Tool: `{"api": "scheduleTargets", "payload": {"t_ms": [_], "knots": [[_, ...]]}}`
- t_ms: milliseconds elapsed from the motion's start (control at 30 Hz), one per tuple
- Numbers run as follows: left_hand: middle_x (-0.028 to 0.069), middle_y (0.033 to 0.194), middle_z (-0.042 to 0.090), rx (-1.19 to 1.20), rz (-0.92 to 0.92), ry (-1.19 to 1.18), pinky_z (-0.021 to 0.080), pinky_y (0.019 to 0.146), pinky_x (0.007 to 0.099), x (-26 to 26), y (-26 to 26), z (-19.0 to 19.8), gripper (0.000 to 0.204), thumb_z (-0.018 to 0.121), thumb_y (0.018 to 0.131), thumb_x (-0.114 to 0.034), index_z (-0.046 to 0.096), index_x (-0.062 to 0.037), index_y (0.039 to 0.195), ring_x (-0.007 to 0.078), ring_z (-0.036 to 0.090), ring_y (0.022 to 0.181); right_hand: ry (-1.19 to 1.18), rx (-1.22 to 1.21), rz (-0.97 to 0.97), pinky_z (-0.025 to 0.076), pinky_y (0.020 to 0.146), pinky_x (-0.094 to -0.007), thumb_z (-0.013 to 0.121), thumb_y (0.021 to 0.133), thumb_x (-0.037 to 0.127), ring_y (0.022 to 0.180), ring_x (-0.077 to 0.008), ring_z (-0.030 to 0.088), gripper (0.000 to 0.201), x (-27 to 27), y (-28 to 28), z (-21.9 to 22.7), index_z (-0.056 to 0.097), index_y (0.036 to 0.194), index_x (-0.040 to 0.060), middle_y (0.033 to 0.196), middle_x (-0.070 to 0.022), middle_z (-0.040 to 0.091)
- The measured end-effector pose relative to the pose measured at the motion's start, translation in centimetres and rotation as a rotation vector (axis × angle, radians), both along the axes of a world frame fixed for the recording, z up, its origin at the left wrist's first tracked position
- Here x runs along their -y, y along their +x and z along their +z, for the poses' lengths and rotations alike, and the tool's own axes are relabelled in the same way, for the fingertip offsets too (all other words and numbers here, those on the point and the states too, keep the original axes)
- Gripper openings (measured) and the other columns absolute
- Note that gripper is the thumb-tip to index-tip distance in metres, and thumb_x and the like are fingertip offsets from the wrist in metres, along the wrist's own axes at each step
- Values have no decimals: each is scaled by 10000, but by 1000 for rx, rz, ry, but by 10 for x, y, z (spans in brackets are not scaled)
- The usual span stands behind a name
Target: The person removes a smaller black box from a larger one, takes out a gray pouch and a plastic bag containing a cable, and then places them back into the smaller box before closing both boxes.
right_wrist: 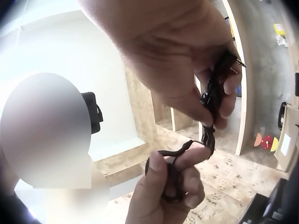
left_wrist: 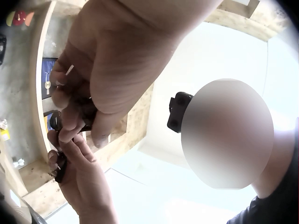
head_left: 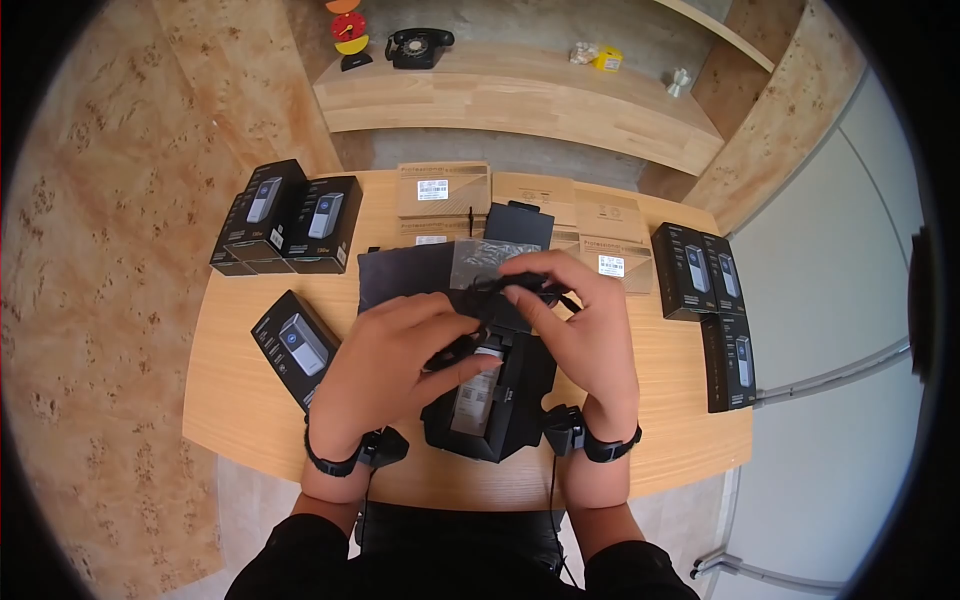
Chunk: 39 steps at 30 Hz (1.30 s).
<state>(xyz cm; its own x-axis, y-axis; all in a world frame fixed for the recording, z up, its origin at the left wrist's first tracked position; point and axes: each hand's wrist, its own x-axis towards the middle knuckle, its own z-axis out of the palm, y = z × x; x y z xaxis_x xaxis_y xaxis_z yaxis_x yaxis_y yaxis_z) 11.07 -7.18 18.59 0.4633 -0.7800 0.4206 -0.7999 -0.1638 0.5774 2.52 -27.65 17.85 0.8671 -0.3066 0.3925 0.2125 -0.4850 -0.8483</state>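
Observation:
A bundled black cable with a plug (right_wrist: 212, 95) is pinched between the thumb and fingers of my right hand (head_left: 585, 325); the plug's metal prongs stick out past the fingers in the right wrist view. My left hand (head_left: 395, 360) curls its fingers round another coiled part of black cable (right_wrist: 173, 184), just left of the right hand. Both hands are held over an opened black box (head_left: 495, 435) on the table, with a grey labelled item (head_left: 473, 400) inside. The left hand partly covers the box in the head view.
Black product boxes stand at the back left (head_left: 325, 222) and right (head_left: 690, 270), and one lies left of the hands (head_left: 298, 345). Brown cartons (head_left: 445, 200) line the back of the table (head_left: 670, 440). A dark pouch (head_left: 405, 272) and clear plastic bag (head_left: 475, 260) lie behind the hands.

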Motion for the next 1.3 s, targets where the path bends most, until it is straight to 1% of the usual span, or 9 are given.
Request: {"api": "scheduleTargets", "payload": {"t_ms": [100,233,400,533,733,833,1000,1100,1300], "knots": [[95,789,612,-68,-6,-64,487,624,356,-2,6,2,282,849,869,-227,706,4,946,300,620,699,-54,-15,158,574,811,-333,777,858,-27,908,-283,754,224,3,-3,2,750,1070,43,1005,-120,776],[92,781,609,-153,-29,-186,446,572,331,2,10,-4,270,866,852,-196,689,2,899,246,593,652,-13,-62,346,573,823,-330,775,842,-55,916,-269,757,240,7,-10,7,750,1062,38,995,-115,776],[38,808,623,-416,42,-279,457,639,272,6,10,-10,290,858,861,-135,674,-15,1051,150,610,696,129,-79,480,570,858,-318,784,829,-85,936,-215,754,274,10,-16,9,728,1077,16,974,-76,771],[34,980,667,-621,10,-559,483,746,248,22,7,-22,391,852,866,-101,647,-31,1192,151,639,841,308,-49,466,549,906,-293,776,855,-103,986,-148,727,299,4,-15,3,653,1103,9,1017,-56,752],[87,1198,669,-88,-26,-431,524,837,319,21,23,-25,456,800,879,-37,676,-68,1317,218,654,1029,372,47,404,525,917,-276,791,850,-116,1021,-112,694,353,1,-11,-1,591,1102,29,1049,-57,733],[107,1246,671,-188,-50,-403,535,909,352,21,15,-18,511,767,886,-34,663,-87,1384,253,668,1097,473,105,375,513,901,-275,813,832,-108,994,-134,694,365,-1,-8,-2,584,1076,36,1033,-76,736],[139,1261,677,-227,-121,-333,523,989,369,20,5,-3,536,766,887,-61,636,-37,1407,289,675,1145,656,122,343,527,856,-260,779,881,-99,948,-128,689,329,-7,-5,-2,543,1068,34,1051,-98,731],[153,1241,684,-302,-130,-368,519,986,363,22,6,-12,501,747,933,-116,626,-7,1407,279,685,1128,608,141,302,479,755,-197,794,894,-78,866,-41,620,322,-8,1,-11,557,1070,49,973,-9,684],[149,1170,718,-459,-49,-434,525,966,339,26,9,-23,394,643,1040,-158,633,16,1393,239,705,1089,521,122,296,458,764,-205,807,883,-54,885,-34,584,356,-17,5,-15,557,1114,51,1014,8,647]]}}
